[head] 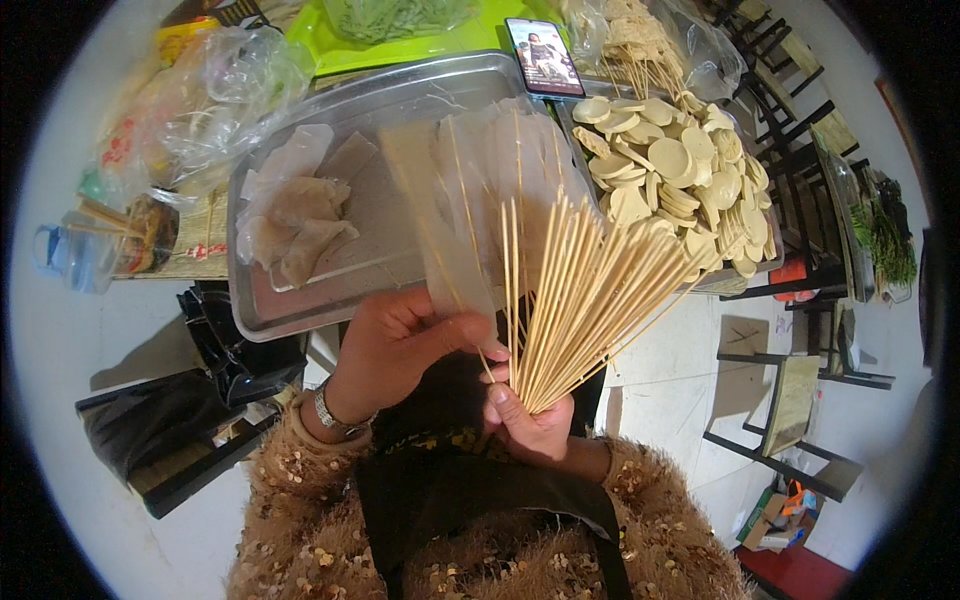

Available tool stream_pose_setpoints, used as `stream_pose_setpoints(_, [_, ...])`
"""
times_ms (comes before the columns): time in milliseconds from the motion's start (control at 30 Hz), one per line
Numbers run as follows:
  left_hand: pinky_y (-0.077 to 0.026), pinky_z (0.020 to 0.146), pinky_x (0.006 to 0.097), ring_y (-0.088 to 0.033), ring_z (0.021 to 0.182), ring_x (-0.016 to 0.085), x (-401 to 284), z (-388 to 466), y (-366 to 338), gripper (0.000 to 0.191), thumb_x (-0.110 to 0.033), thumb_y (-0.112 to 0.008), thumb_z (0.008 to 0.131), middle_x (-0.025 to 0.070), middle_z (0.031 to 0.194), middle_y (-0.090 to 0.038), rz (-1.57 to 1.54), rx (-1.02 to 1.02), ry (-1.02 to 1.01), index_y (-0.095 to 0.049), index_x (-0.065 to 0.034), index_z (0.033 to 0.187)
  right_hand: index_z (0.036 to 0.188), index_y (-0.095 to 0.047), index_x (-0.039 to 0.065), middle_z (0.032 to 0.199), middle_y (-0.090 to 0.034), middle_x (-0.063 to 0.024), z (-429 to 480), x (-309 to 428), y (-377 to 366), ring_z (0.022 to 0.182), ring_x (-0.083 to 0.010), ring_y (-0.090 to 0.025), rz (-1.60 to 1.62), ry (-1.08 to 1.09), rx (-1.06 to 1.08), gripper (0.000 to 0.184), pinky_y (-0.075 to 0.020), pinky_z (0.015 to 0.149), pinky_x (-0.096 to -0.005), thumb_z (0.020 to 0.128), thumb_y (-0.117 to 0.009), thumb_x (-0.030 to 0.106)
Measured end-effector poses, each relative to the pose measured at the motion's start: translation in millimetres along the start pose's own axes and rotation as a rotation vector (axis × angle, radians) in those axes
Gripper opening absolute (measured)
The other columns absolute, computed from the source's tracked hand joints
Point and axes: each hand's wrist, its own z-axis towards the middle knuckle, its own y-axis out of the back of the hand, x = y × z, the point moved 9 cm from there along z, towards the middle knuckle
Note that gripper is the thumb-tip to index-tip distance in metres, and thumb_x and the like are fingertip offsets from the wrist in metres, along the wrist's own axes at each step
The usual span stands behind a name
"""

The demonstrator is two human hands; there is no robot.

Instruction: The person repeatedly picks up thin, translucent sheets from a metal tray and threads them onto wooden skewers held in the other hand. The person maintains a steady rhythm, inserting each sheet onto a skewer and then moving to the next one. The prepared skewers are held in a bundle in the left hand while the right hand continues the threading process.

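Observation:
My right hand [536,424] grips a fanned bundle of bamboo skewers [577,300] by its lower ends. Just left of it, my left hand [405,352] pinches a translucent whitish sheet of food [457,274] with a skewer along it; the sheet's upper part is blurred. The lower end of that skewer reaches the thumb of my right hand. Behind the bundle, several skewered sheets [499,157] lie side by side in a metal tray [255,315]. Loose, folded sheets [300,214] rest at the tray's left side.
Pale round slices [675,161] are heaped on skewers at the right. A lit phone [544,60] leans at the tray's back edge. Clear plastic bags [217,112] and a plastic jug [79,259] stand left; a green tray [420,52] lies behind. Stools [791,405] stand on the floor.

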Motion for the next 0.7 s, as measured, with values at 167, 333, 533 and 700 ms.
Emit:
stream_pose_setpoints(167, [-0.049,0.074,0.0244,-0.063,0.082,0.014,-10.1,0.3,0.9,0.017,-0.007,-0.055,0.087,0.0115,0.090,-0.066,0.101,0.004,-0.050,-0.059,0.0042,0.100,0.102,-0.056,-0.002,0.074,-0.058,-0.0043,0.3,2.6,-0.6,0.059,-0.0079,-0.052,0.007,0.001,0.040,0.017,-0.0438,0.050,-0.0221,0.088,-0.054,0.007])
stream_pose_setpoints(333, [-0.050,0.076,0.0285,-0.063,0.081,0.018,-35.7,3.3,34.8,0.020,-0.012,-0.052,0.090,0.0121,0.089,-0.065,-0.173,-0.301,-0.187,-0.055,0.0018,0.103,0.104,-0.056,-0.002,0.075,-0.058,-0.0044,0.1,0.8,-5.5,0.059,-0.0085,-0.052,-0.023,-0.029,0.126,0.018,-0.0444,0.050,-0.0224,0.089,-0.054,0.007])
stream_pose_setpoints(533, [-0.051,0.068,0.0308,-0.063,0.072,0.020,-36.9,-6.7,67.4,0.018,-0.018,-0.052,0.090,0.0099,0.079,-0.063,-0.141,-0.492,-0.305,-0.055,-0.0019,0.094,0.100,-0.056,0.000,0.062,-0.054,-0.0024,1.5,1.3,-13.9,0.050,-0.0082,-0.048,-0.034,-0.085,0.164,0.020,-0.0346,0.042,-0.0208,0.088,-0.056,0.016])
stream_pose_setpoints(700, [-0.051,0.064,0.0284,-0.061,0.068,0.017,-40.5,-6.9,80.9,0.015,-0.016,-0.054,0.088,0.0069,0.080,-0.063,-0.136,-0.532,-0.372,-0.056,-0.0020,0.092,0.102,-0.058,0.001,0.077,-0.059,-0.0022,-5.6,-13.5,-4.3,0.064,-0.0074,-0.053,-0.034,-0.171,0.269,0.017,-0.0448,0.057,-0.0213,0.088,-0.056,0.010])
